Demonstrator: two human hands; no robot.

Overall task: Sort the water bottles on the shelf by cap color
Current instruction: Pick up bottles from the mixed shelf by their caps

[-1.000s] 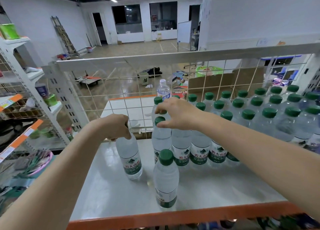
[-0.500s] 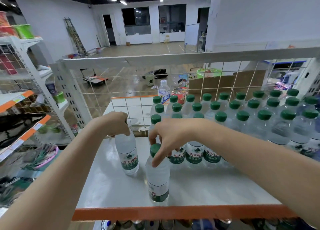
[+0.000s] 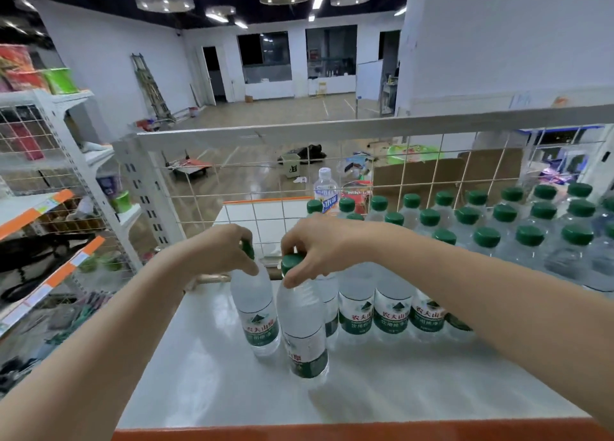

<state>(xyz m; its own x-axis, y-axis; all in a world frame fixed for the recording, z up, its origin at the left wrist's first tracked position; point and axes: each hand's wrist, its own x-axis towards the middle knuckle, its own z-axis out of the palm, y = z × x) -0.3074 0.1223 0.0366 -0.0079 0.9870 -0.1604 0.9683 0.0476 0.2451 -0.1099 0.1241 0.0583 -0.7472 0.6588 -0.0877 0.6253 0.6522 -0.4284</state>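
Our left hand [image 3: 219, 254] grips the green cap of a clear plastic water bottle [image 3: 255, 307] near the white shelf's [image 3: 206, 374] left edge; touching beside it, our right hand [image 3: 319, 244] pinches another green-capped clear bottle [image 3: 304, 327].

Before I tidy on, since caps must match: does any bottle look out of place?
Yes. One white-capped bottle with a blue label stands behind the wire grid, apart from the green-capped bottles on the shelf. Nothing looks spilled or toppled.

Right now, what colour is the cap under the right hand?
Green. The cap of the bottle that the right hand pinches shows best in the head view.
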